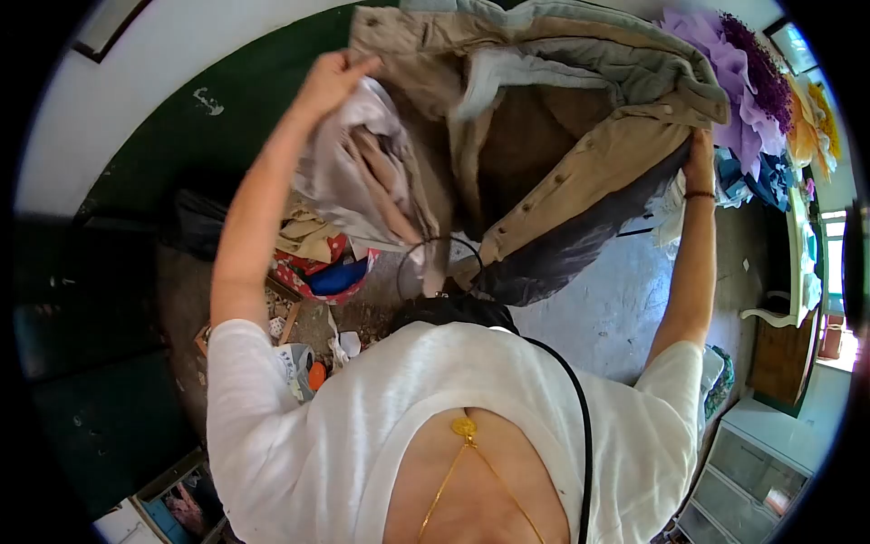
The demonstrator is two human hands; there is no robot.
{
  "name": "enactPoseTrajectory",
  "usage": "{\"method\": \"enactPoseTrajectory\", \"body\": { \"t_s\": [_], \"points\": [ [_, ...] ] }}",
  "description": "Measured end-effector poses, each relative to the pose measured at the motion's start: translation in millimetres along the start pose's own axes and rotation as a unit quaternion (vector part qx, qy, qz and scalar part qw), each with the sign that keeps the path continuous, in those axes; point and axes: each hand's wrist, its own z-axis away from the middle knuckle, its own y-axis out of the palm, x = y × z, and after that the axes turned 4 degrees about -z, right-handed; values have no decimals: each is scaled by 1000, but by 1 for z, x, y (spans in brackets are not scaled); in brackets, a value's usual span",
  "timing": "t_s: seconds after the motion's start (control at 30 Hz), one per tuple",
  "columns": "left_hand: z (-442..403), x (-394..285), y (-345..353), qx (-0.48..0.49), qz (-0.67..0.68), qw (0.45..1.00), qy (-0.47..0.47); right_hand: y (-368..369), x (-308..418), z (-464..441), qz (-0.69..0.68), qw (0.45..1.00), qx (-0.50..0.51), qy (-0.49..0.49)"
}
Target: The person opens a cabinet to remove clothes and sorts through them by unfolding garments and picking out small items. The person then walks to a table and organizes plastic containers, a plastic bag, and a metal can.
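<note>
A brown jacket (pixel 553 190) with a row of snap buttons along its front edge hangs spread between my raised hands. It has a greyish-green collar or hood edge at the top and a shiny pale lining at the left. My left hand (pixel 333 83) pinches its upper left part, fingers closed on the cloth. At the right, my right hand (pixel 699 163) grips the jacket's edge from below; most of its fingers are hidden behind the fabric. The lower part of the jacket shows a dark, shiny side.
Behind the jacket, a red patterned bag (pixel 322 276) with cloth inside stands on the cluttered floor at left. Purple wrapped flowers (pixel 725 82) are at upper right. A white drawer unit (pixel 748 471) stands lower right, and an open drawer (pixel 181 499) lower left.
</note>
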Motion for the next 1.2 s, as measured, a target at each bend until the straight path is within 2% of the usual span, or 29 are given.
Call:
{"method": "enactPoseTrajectory", "body": {
  "t_s": [0.03,0.1,0.13,0.17,0.2,0.23,0.3,0.33,0.37,0.4,0.43,0.47,0.5,0.53,0.57,0.6,0.63,0.67,0.77,0.83,0.9,0.93,1.0,1.07,1.1,1.17,1.2],
  "points": [
    [8,-10,-19,-9,26,999,23,9,15,8,1,1000,2,-2],
    [26,-40,-52,-25,-4,999,42,24,33,18,-19,998,-42,-36],
    [34,-60,-71,-16,-43,998,40,15,29,12,47,996,-40,-72],
    [40,-74,-85,-7,-82,996,36,10,30,9,44,996,-35,-71],
    [38,-70,-97,-59,-71,995,30,8,32,6,261,945,23,-197],
    [32,-69,-125,-34,-116,993,10,4,32,-1,458,828,77,-313],
    [62,-123,-134,-26,-58,998,-25,-1,31,-19,575,682,108,-439],
    [74,-135,-143,-33,-65,997,-26,17,41,-15,353,884,102,-289],
    [82,-146,-151,-52,-77,996,-6,28,50,-12,90,987,89,-103],
    [87,-157,-158,-69,-90,993,15,28,49,-31,-111,991,76,-3],
    [94,-167,-165,-72,-98,992,18,20,39,-52,-119,990,77,-7],
    [97,-176,-170,-71,-100,992,43,4,23,-78,148,962,119,-195],
    [100,-184,-174,-70,-101,990,67,-2,21,-87,369,863,144,-315],
    [100,-193,-175,-72,-105,989,76,-6,20,-94,537,707,117,-446],
    [97,-201,-171,-77,-109,988,73,-8,18,-109,532,708,119,-449],
    [100,-207,-172,-87,-79,992,48,0,18,-122,424,797,134,-408],
    [106,-214,-170,-99,-50,994,23,29,40,-97,196,940,169,-224],
    [113,-224,-164,-117,-57,991,30,65,69,-65,-91,988,111,-58],
    [107,-203,-193,-113,-105,988,29,79,72,-77,-78,990,112,-40],
    [103,-186,-218,-82,-128,988,10,82,60,-102,-120,987,103,-12],
    [98,-166,-222,-120,-259,958,30,71,38,-137,-19,981,162,-108],
    [98,-161,-219,-118,-215,969,-3,72,39,-135,28,970,177,-163],
    [103,-162,-201,-134,-221,966,-27,92,41,-124,73,955,191,-214],
    [104,-160,-189,-155,-228,960,-58,111,48,-116,-130,977,167,-40],
    [104,-155,-183,-152,-222,961,-68,127,54,-109,-130,976,169,-39],
    [105,-147,-167,-143,-210,963,-92,160,66,-89,-269,938,217,38],
    [103,-148,-149,-138,-215,965,-63,178,75,-76,-336,908,238,75]
  ]
}}
